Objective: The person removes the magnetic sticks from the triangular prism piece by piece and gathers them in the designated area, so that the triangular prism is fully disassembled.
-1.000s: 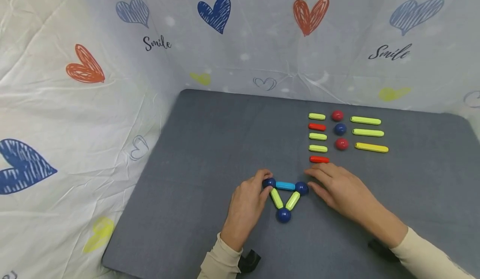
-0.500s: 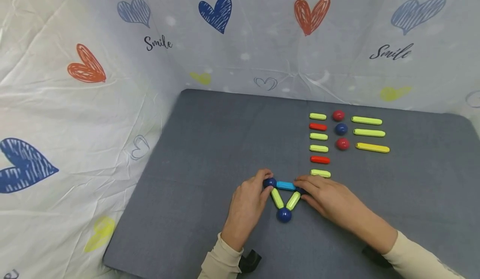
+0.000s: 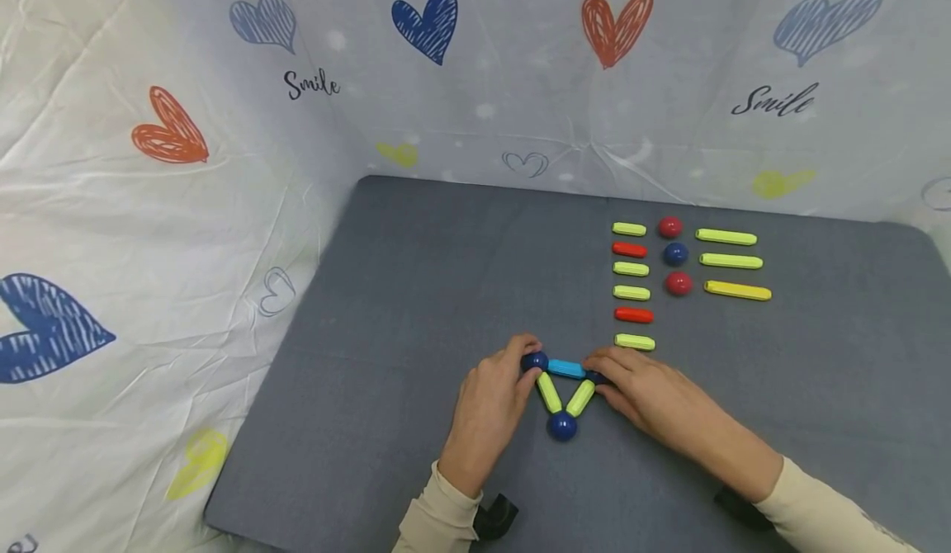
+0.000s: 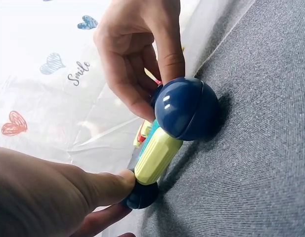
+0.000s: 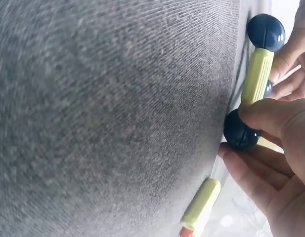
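Note:
A triangle of three dark blue balls and three short rods lies on the grey table: a light blue rod (image 3: 566, 369) along its far side and two yellow-green rods (image 3: 549, 393) running to the near ball (image 3: 562, 427). My left hand (image 3: 486, 408) pinches the far left ball (image 3: 533, 361) between thumb and fingers. The far right ball (image 5: 241, 129) is pinched by my right hand (image 3: 657, 388), which hides most of it in the head view. In the left wrist view the near ball (image 4: 187, 108) stands untouched by either hand.
Right of the triangle, short yellow-green and red rods (image 3: 634, 315) form a column. Beside it stand two red balls (image 3: 678, 284) and a blue ball (image 3: 675, 254), then three longer rods (image 3: 731, 262). A white cloth printed with hearts (image 3: 475, 82) hangs behind the grey table (image 3: 416, 272).
My right hand has moved left and toward me, from beside the far right ball to pinching it, uncovering a yellow-green rod. The left hand and the triangle have stayed in place.

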A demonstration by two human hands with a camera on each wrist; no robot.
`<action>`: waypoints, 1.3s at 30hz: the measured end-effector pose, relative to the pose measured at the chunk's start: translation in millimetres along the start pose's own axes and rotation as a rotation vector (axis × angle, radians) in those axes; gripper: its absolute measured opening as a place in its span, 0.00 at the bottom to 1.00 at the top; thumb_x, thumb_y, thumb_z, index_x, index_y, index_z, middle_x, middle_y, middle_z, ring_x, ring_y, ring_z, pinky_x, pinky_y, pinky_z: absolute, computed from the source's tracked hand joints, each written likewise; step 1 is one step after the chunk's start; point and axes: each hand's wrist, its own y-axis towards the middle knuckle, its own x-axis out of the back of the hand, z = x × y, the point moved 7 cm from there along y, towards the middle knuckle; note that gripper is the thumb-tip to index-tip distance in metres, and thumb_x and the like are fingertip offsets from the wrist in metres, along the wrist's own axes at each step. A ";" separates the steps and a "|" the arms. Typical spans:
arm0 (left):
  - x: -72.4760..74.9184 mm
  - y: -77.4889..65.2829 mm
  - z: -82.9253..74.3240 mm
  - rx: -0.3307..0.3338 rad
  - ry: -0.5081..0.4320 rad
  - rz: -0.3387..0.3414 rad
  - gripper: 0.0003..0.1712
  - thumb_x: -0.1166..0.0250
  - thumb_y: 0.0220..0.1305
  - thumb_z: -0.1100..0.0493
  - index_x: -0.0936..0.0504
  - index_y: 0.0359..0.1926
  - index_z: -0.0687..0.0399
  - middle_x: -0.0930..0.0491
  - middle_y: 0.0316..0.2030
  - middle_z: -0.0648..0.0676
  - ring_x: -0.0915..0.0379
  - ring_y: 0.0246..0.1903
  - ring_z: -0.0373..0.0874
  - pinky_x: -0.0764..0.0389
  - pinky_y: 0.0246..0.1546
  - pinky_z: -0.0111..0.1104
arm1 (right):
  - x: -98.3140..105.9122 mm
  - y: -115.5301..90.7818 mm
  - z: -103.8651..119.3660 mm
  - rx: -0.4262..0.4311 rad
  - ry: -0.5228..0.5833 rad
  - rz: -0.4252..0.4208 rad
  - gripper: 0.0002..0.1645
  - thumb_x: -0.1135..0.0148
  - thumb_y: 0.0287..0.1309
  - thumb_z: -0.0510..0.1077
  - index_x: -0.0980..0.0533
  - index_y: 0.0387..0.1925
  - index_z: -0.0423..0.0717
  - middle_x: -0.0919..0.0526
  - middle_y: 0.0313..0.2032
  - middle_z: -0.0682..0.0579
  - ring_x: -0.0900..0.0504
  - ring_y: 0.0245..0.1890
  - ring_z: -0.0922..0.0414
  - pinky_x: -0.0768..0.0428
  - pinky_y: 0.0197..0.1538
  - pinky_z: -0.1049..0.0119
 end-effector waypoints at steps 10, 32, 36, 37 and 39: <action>0.6 0.0 0.0 -0.005 -0.003 -0.004 0.24 0.26 0.69 0.58 0.20 0.63 0.49 0.12 0.55 0.45 0.21 0.27 0.33 0.29 0.20 0.23 | 0.7 -3.0 2.5 -0.012 -0.046 0.018 0.22 0.19 0.57 0.39 0.14 0.54 0.48 0.18 0.51 0.53 0.16 0.49 0.57 0.12 0.48 0.56; 0.3 -0.6 1.9 -0.009 0.000 -0.014 0.23 0.26 0.69 0.57 0.20 0.63 0.48 0.12 0.56 0.44 0.19 0.29 0.34 0.27 0.20 0.24 | 12.2 -8.4 4.8 -0.001 -0.124 0.004 0.22 0.15 0.49 0.39 0.09 0.48 0.57 0.19 0.51 0.45 0.17 0.48 0.50 0.12 0.40 0.55; 0.3 -0.9 1.8 -0.004 0.000 -0.007 0.23 0.26 0.69 0.57 0.20 0.63 0.48 0.12 0.56 0.44 0.22 0.27 0.33 0.30 0.19 0.24 | 29.5 -11.9 -7.1 -0.042 -0.108 -0.061 0.23 0.16 0.49 0.37 0.10 0.49 0.54 0.20 0.52 0.45 0.18 0.49 0.50 0.13 0.39 0.54; 0.2 -0.9 1.7 -0.002 0.000 -0.006 0.23 0.26 0.69 0.57 0.20 0.63 0.48 0.12 0.56 0.44 0.23 0.27 0.33 0.30 0.19 0.24 | 33.8 -12.9 -11.6 -0.054 -0.102 -0.079 0.23 0.17 0.49 0.36 0.10 0.49 0.53 0.20 0.52 0.45 0.18 0.48 0.50 0.13 0.39 0.53; 0.0 -1.0 1.7 0.001 -0.002 -0.002 0.23 0.26 0.69 0.57 0.20 0.63 0.48 0.12 0.56 0.44 0.24 0.26 0.33 0.31 0.19 0.23 | 41.7 -15.1 -21.8 -0.079 -0.094 -0.115 0.25 0.17 0.48 0.35 0.11 0.50 0.51 0.20 0.52 0.46 0.17 0.47 0.51 0.13 0.40 0.53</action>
